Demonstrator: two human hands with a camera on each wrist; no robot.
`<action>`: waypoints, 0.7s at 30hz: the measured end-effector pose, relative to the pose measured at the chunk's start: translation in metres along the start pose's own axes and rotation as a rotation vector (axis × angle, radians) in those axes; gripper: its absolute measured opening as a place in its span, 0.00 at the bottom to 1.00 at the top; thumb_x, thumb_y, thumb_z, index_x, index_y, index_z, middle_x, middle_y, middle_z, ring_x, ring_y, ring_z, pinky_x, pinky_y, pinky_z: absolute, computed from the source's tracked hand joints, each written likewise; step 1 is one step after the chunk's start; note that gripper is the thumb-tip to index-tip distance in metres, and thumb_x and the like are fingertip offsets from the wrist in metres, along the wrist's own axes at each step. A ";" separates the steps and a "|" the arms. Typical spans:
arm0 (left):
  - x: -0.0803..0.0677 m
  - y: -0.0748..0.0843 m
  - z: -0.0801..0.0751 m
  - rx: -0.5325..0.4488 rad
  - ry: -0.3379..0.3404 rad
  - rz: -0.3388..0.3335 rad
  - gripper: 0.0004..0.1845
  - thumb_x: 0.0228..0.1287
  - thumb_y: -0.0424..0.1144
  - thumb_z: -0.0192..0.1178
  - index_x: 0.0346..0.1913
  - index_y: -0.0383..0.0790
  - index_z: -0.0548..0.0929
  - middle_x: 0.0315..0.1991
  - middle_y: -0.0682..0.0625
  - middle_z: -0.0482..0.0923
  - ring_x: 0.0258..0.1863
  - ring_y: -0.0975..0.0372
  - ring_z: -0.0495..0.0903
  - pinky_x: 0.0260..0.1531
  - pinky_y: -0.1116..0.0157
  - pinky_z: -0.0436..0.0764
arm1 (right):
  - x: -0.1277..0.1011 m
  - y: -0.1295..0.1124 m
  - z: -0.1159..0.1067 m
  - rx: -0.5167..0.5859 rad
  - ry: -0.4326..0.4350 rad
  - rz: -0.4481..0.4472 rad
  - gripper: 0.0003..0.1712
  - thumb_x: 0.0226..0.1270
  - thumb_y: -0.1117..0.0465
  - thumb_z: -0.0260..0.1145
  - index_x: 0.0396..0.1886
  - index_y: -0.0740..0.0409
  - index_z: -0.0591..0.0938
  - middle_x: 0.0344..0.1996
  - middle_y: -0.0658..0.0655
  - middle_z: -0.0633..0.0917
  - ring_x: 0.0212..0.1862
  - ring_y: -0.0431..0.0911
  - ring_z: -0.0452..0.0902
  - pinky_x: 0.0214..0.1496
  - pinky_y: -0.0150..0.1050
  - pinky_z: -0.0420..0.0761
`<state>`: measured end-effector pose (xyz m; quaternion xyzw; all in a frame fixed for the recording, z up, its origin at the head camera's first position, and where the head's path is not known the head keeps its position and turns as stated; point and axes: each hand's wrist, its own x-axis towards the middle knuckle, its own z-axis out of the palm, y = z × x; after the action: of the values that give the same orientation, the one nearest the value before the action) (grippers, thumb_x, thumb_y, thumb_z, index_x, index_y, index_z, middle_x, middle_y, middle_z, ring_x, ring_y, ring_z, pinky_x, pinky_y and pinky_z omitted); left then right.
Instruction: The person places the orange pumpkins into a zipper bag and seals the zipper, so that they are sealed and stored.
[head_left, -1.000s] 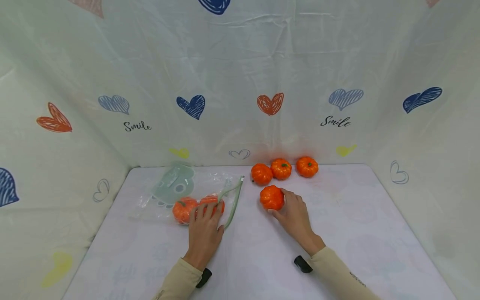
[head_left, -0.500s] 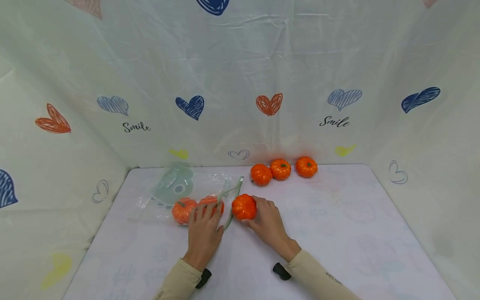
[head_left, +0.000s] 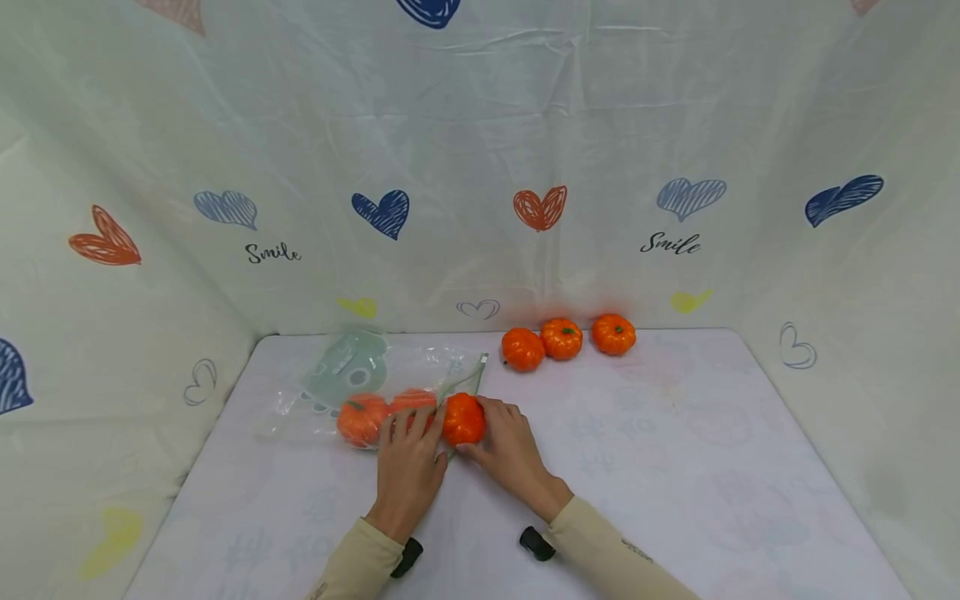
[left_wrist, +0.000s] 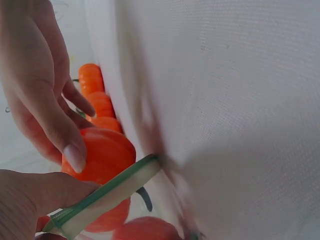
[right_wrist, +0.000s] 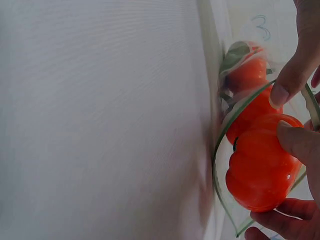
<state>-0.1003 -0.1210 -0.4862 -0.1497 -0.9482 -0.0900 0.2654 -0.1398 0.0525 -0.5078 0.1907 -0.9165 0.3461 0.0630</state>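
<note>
Looking down from the head camera, the right hand (head_left: 504,450) grips a small orange toy pumpkin (head_left: 462,419) with fingers curled round it, right at the green zip mouth of a clear plastic bag (head_left: 352,379) lying on the white table (head_left: 675,467). The left hand (head_left: 407,462) rests on the bag's near edge beside that mouth, its fingers lying over the plastic; two more pumpkins (head_left: 358,419) sit inside the bag, touching each other. Three loose pumpkins (head_left: 561,338) stand in a row near the back of the table, well apart from the hands, against a heart-printed backdrop (head_left: 480,167).

From the left wrist camera, the left hand (left_wrist: 30,200) pinches the green zip strip (left_wrist: 107,195) of the bag between thumb and fingers. The right hand's fingers (left_wrist: 55,125) press on the held pumpkin (left_wrist: 102,160) just behind the strip, with the row of other pumpkins blurred beyond.

From the right wrist camera, the right hand's fingers (right_wrist: 297,142) clasp the pumpkin (right_wrist: 260,167), which sits partly inside the loop of the zip rim (right_wrist: 220,150). The bagged pumpkins (right_wrist: 245,75) lie just past it under the plastic, and a left fingertip (right_wrist: 285,82) touches the rim.
</note>
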 end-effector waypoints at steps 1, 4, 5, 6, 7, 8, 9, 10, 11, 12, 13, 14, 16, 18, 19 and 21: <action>0.000 0.000 0.000 -0.001 0.002 0.002 0.41 0.39 0.34 0.88 0.64 0.37 0.85 0.52 0.43 0.83 0.54 0.47 0.75 0.59 0.46 0.73 | 0.001 -0.001 0.001 0.003 -0.006 -0.005 0.43 0.60 0.56 0.83 0.70 0.66 0.75 0.62 0.63 0.83 0.61 0.59 0.77 0.64 0.57 0.78; -0.001 0.000 0.000 0.002 0.007 0.008 0.42 0.39 0.34 0.88 0.64 0.37 0.85 0.52 0.43 0.83 0.54 0.47 0.75 0.59 0.46 0.73 | 0.004 -0.003 0.004 0.012 -0.027 -0.020 0.43 0.60 0.56 0.83 0.71 0.66 0.75 0.63 0.63 0.83 0.62 0.59 0.77 0.65 0.58 0.77; -0.001 0.000 0.000 0.006 0.009 0.010 0.41 0.39 0.35 0.88 0.64 0.37 0.85 0.52 0.43 0.83 0.54 0.47 0.75 0.59 0.46 0.73 | 0.006 -0.004 0.005 0.012 -0.037 -0.022 0.43 0.61 0.56 0.83 0.71 0.66 0.74 0.63 0.63 0.83 0.63 0.60 0.77 0.66 0.58 0.77; -0.001 0.000 0.000 0.009 0.009 0.011 0.41 0.40 0.35 0.88 0.64 0.37 0.85 0.52 0.43 0.83 0.54 0.47 0.75 0.59 0.47 0.73 | 0.007 -0.005 0.006 0.014 -0.047 -0.025 0.43 0.61 0.56 0.82 0.71 0.66 0.74 0.64 0.63 0.83 0.63 0.60 0.76 0.67 0.58 0.76; -0.001 0.000 0.000 0.012 0.010 0.013 0.41 0.41 0.36 0.88 0.64 0.37 0.85 0.52 0.43 0.83 0.54 0.47 0.75 0.59 0.47 0.73 | 0.008 -0.005 0.007 0.010 -0.055 -0.030 0.43 0.62 0.56 0.82 0.72 0.66 0.74 0.64 0.63 0.83 0.64 0.60 0.76 0.67 0.59 0.76; 0.000 0.001 0.000 0.014 0.010 0.014 0.41 0.41 0.36 0.88 0.64 0.37 0.85 0.53 0.43 0.83 0.55 0.47 0.76 0.60 0.47 0.73 | 0.010 -0.006 0.008 0.008 -0.064 -0.032 0.42 0.62 0.56 0.82 0.72 0.66 0.74 0.64 0.63 0.82 0.64 0.61 0.76 0.67 0.59 0.76; 0.000 0.001 0.000 0.016 0.009 0.015 0.40 0.42 0.36 0.88 0.64 0.38 0.85 0.53 0.43 0.83 0.55 0.47 0.76 0.60 0.47 0.73 | 0.011 -0.006 0.010 0.005 -0.071 -0.037 0.42 0.62 0.57 0.82 0.72 0.66 0.74 0.64 0.64 0.82 0.64 0.61 0.76 0.67 0.59 0.76; 0.000 0.001 0.000 0.022 0.008 0.017 0.40 0.42 0.37 0.87 0.64 0.38 0.86 0.53 0.44 0.83 0.55 0.47 0.76 0.59 0.47 0.73 | 0.012 -0.006 0.011 -0.002 -0.076 -0.042 0.42 0.62 0.57 0.82 0.72 0.67 0.74 0.64 0.64 0.82 0.64 0.61 0.76 0.67 0.59 0.76; 0.000 0.001 0.000 0.023 0.008 0.018 0.39 0.43 0.37 0.87 0.63 0.38 0.86 0.53 0.43 0.83 0.55 0.47 0.76 0.59 0.47 0.73 | 0.013 -0.006 0.012 -0.004 -0.084 -0.043 0.42 0.62 0.57 0.82 0.72 0.67 0.74 0.64 0.64 0.82 0.64 0.61 0.76 0.67 0.59 0.76; 0.000 0.001 0.000 0.024 0.009 0.019 0.39 0.42 0.37 0.87 0.63 0.38 0.86 0.53 0.43 0.83 0.55 0.47 0.76 0.59 0.47 0.74 | 0.014 -0.006 0.013 -0.005 -0.091 -0.046 0.42 0.62 0.58 0.82 0.72 0.67 0.74 0.64 0.64 0.82 0.64 0.61 0.76 0.67 0.59 0.76; 0.000 0.001 0.000 0.022 0.011 0.021 0.39 0.42 0.36 0.88 0.63 0.38 0.86 0.53 0.43 0.83 0.54 0.47 0.76 0.59 0.47 0.74 | 0.015 -0.006 0.014 -0.004 -0.096 -0.051 0.43 0.62 0.58 0.82 0.72 0.67 0.74 0.65 0.64 0.82 0.64 0.61 0.76 0.67 0.59 0.76; 0.000 0.001 0.000 0.021 0.013 0.022 0.38 0.42 0.36 0.87 0.62 0.37 0.86 0.53 0.43 0.83 0.54 0.47 0.76 0.59 0.47 0.74 | 0.016 -0.006 0.015 0.000 -0.102 -0.052 0.43 0.62 0.58 0.82 0.72 0.67 0.73 0.65 0.63 0.82 0.65 0.61 0.76 0.68 0.59 0.76; 0.000 0.000 0.001 0.018 0.021 0.025 0.37 0.42 0.35 0.87 0.61 0.37 0.87 0.53 0.43 0.83 0.54 0.47 0.77 0.58 0.47 0.74 | 0.018 -0.006 0.016 0.003 -0.109 -0.062 0.43 0.62 0.57 0.82 0.73 0.66 0.73 0.65 0.63 0.82 0.65 0.61 0.76 0.69 0.59 0.75; 0.000 0.000 0.001 0.014 0.027 0.026 0.36 0.42 0.34 0.87 0.60 0.37 0.88 0.53 0.43 0.83 0.53 0.47 0.77 0.58 0.47 0.74 | 0.019 -0.006 0.017 -0.011 -0.113 -0.082 0.43 0.62 0.57 0.81 0.73 0.66 0.73 0.66 0.63 0.82 0.66 0.62 0.76 0.69 0.59 0.76; 0.000 0.000 0.002 0.014 0.028 0.027 0.35 0.42 0.33 0.86 0.59 0.36 0.88 0.53 0.43 0.83 0.53 0.47 0.77 0.57 0.47 0.74 | 0.019 -0.006 0.018 -0.028 -0.110 -0.098 0.43 0.62 0.56 0.81 0.72 0.66 0.74 0.66 0.64 0.82 0.66 0.62 0.76 0.68 0.59 0.76; 0.000 0.000 0.002 0.019 0.027 0.027 0.34 0.43 0.33 0.86 0.59 0.36 0.88 0.53 0.43 0.83 0.53 0.47 0.77 0.57 0.47 0.74 | 0.019 -0.005 0.018 -0.066 -0.107 -0.124 0.42 0.63 0.56 0.81 0.72 0.66 0.75 0.65 0.64 0.81 0.65 0.62 0.76 0.67 0.59 0.77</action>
<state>-0.1013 -0.1205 -0.4883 -0.1588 -0.9433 -0.0792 0.2807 -0.1547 0.0310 -0.5135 0.2630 -0.9158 0.3007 0.0415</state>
